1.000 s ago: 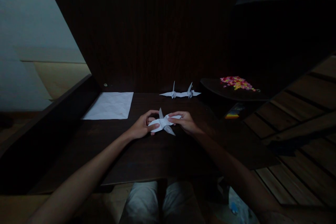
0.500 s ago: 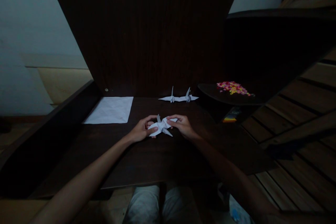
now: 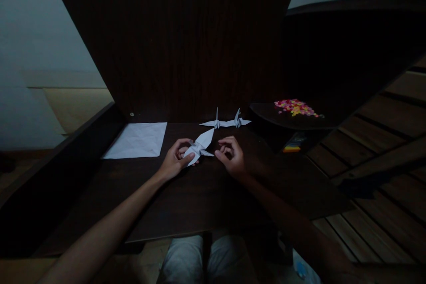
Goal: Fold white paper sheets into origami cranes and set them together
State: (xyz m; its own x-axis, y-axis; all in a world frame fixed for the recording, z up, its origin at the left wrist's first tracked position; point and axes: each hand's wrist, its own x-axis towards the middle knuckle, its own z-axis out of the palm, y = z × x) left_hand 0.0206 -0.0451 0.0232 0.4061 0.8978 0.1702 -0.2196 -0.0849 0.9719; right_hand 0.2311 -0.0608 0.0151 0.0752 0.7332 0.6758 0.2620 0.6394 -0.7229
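Note:
A white origami crane (image 3: 203, 141) is held above the dark desk by my left hand (image 3: 175, 158), its thumb pressed on one wing and its fingers beneath. The other wing points up and away, and a narrow point sticks out to the right. Just right of that point is my right hand (image 3: 232, 155), fingers curled with thumb and index finger apart. I see nothing between them, and the hand does not touch the crane. Two more white paper cranes (image 3: 226, 123) stand side by side at the back of the desk.
A white paper sheet (image 3: 136, 140) lies at the desk's back left, beside the raised side panel (image 3: 63, 155). On the small corner shelf (image 3: 266, 113) at right is a pile of pink, red and yellow bits (image 3: 297, 107). A tall dark panel (image 3: 176, 44) closes off the back.
My right hand has let go of the crane's wing and drawn slightly right. The crane has turned in my left hand, its free wing now pointing up and away.

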